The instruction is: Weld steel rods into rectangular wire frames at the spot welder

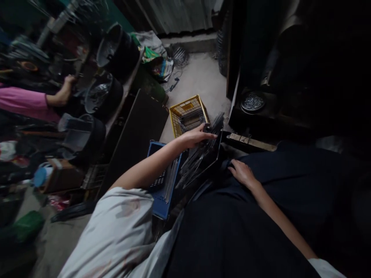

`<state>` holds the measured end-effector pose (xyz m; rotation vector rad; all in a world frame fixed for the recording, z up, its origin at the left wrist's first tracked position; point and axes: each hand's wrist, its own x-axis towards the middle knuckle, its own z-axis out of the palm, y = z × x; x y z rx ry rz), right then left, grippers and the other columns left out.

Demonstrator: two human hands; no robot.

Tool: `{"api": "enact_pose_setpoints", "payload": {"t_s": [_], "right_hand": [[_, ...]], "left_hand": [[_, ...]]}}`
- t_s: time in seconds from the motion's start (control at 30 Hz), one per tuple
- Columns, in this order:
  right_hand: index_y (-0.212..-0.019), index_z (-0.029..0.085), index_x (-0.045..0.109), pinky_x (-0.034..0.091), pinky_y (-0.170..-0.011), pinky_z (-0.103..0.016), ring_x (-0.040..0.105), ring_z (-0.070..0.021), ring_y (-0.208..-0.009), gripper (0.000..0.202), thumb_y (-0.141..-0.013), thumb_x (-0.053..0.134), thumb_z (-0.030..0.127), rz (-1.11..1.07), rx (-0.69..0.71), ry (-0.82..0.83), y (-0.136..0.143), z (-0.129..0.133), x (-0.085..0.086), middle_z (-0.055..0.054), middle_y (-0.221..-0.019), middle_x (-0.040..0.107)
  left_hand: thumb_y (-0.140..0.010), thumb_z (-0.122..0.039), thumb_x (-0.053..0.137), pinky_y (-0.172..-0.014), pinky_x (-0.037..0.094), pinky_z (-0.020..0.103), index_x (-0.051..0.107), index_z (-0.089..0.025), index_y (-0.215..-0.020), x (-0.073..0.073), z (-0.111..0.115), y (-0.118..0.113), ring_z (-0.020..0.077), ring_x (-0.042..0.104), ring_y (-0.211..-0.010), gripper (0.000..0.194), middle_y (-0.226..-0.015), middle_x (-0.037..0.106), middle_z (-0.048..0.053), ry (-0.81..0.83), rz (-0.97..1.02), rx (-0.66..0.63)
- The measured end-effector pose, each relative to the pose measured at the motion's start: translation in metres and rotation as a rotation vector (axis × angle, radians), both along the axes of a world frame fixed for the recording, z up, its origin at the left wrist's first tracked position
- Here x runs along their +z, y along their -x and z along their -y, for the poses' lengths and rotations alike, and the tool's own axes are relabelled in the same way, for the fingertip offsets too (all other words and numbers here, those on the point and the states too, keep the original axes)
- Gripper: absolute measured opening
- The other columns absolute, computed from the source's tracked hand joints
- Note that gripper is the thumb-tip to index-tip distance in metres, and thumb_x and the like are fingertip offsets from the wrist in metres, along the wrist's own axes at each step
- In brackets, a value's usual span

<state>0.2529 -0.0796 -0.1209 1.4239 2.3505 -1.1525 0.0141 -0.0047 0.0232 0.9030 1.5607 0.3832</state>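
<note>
My left hand [197,137] reaches forward and is closed on a bundle of thin metal strips [193,164], which look blurred and slant down towards my lap. Behind that hand a yellow plastic crate [185,106] holds similar thin metal pieces. Below my left forearm stands a blue plastic crate [160,204] with more long metal strips along its right side. My right hand [243,173] lies on the dark cloth [278,173] over my lap, its fingers loosely stretched out with nothing seen in them.
At left, black buckets [127,50] stand on a bench, and a co-worker's hand [66,90] in a pink sleeve is near them. A dark board [142,119] leans by the crates. A round dish of small metal pieces [252,102] sits right, near a wooden bar [252,142].
</note>
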Motion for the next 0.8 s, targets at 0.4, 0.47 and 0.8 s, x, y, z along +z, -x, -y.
{"api": "enact_pose_setpoints", "payload": {"t_s": [0.4, 0.47, 0.8], "right_hand": [[-0.103, 0.020, 0.062, 0.043, -0.078, -0.029, 0.063, -0.0231, -0.101, 0.021, -0.098, 0.049, 0.035, -0.013, 0.037, 0.033, -0.001, 0.001, 0.000, -0.008, -0.108, 0.065], [-0.105, 0.019, 0.063, 0.043, -0.081, -0.028, 0.063, -0.0218, -0.101, 0.026, -0.098, 0.049, 0.040, -0.088, 0.049, 0.044, -0.001, 0.003, 0.003, -0.009, -0.107, 0.065], [-0.100, 0.018, 0.068, 0.045, -0.075, -0.026, 0.063, -0.0182, -0.084, 0.021, -0.093, 0.059, 0.035, -0.448, 0.042, 0.082, 0.022, 0.009, 0.043, -0.006, -0.095, 0.069]], "left_hand": [[-0.077, -0.063, 0.065, -0.093, 0.044, 0.042, 0.030, -0.014, -0.147, -0.026, 0.012, 0.001, 0.0323, 0.061, -0.109, 0.092, -0.122, 0.063, 0.018, -0.090, -0.232, -0.527], [-0.079, -0.067, 0.059, -0.089, 0.046, 0.042, 0.032, -0.017, -0.146, -0.024, 0.023, 0.007, 0.0319, 0.063, -0.104, 0.088, -0.114, 0.066, 0.016, -0.092, -0.246, -0.532], [-0.076, -0.038, 0.064, -0.069, 0.050, 0.032, 0.054, -0.018, -0.125, -0.029, 0.058, 0.059, 0.0248, 0.065, -0.078, 0.054, -0.087, 0.071, 0.005, -0.206, -0.123, -0.474]]}}
